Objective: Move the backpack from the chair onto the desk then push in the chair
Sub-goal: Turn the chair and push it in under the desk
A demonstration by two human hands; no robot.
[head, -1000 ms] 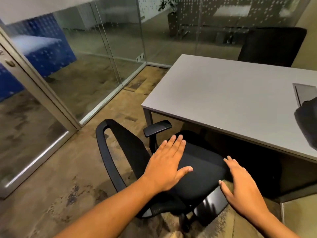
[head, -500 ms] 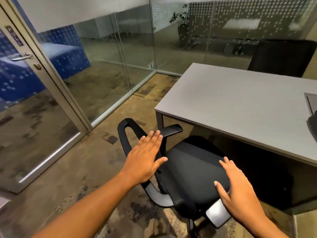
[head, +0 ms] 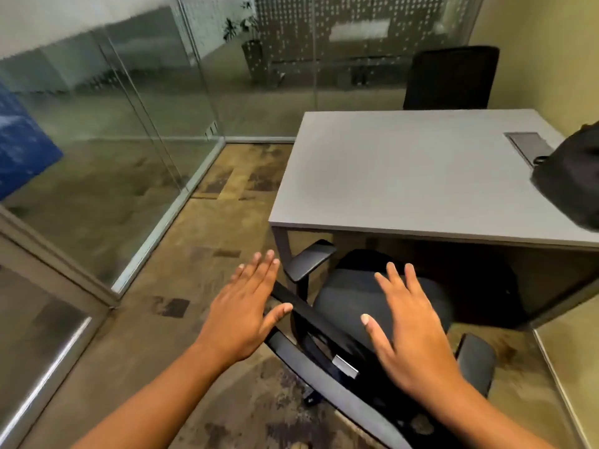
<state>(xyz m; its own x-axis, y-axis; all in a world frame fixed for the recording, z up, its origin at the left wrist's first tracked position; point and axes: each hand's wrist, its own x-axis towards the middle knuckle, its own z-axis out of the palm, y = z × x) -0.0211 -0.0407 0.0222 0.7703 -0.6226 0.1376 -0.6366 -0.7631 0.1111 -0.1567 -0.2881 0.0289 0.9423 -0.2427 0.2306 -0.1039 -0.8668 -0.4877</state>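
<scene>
- Two bare hands are seen held out over a black office chair [head: 372, 306], fingers spread flat and nothing gripped.
- The left hand [head: 241, 314] is placed at the top edge of the chair's backrest, its thumb touching the rim.
- The right hand [head: 411, 332] is held above the seat.
- A black backpack [head: 570, 183] is seen lying on the grey desk [head: 405, 176], at its right end.
- The chair's seat is partly tucked beneath the desk's front edge.
</scene>
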